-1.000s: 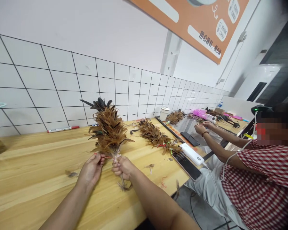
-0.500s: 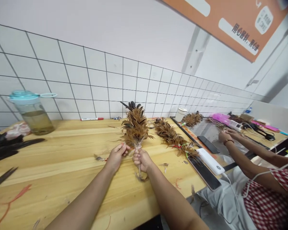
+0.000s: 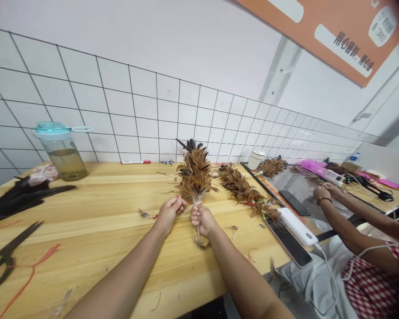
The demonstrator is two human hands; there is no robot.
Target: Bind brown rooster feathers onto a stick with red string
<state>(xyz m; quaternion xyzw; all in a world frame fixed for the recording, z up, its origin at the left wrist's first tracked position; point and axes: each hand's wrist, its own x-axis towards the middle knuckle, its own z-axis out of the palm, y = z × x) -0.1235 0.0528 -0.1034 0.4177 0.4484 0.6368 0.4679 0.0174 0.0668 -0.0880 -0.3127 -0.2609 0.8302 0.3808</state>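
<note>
Spanning the frame below the grip, a long pale wooden workbench (image 3: pixel 96 248) runs away to the right, with a white tiled wall (image 3: pixel 142 119) behind it and an orange sign (image 3: pixel 332 35) high up to the right of the grip. Farther right sits a co-worker in a red-and-white checked shirt (image 3: pixel 369 283), whose hands (image 3: pixel 324 192) are close together and well apart from the person's own. The feather duster (image 3: pixel 195 175) stands upright at the centre, its brown, black-tipped feathers rising above both hands and its bare stick (image 3: pixel 198 235) poking out below them. The right hand (image 3: pixel 201 220) is closed in a fist around the duster just under the feathers. Just beside it, the left hand (image 3: pixel 169 215) pinches a thin red-orange thread (image 3: pixel 180 199) running to the duster's binding. Just right of the grip lies a second feather duster (image 3: pixel 242 190), and beyond it are a white power bank (image 3: pixel 297 226) resting on a phone (image 3: pixel 287 241). Well left of the grip are black feathers (image 3: pixel 20 199), black-handled scissors (image 3: pixel 6 252), an orange cord (image 3: pixel 29 266) and a lidded plastic bottle (image 3: pixel 62 153) holding amber liquid. A red-capped marker (image 3: pixel 135 162) lies against the wall behind the grip, and loose feather scraps (image 3: pixel 146 215) sit just left of the left hand.
</note>
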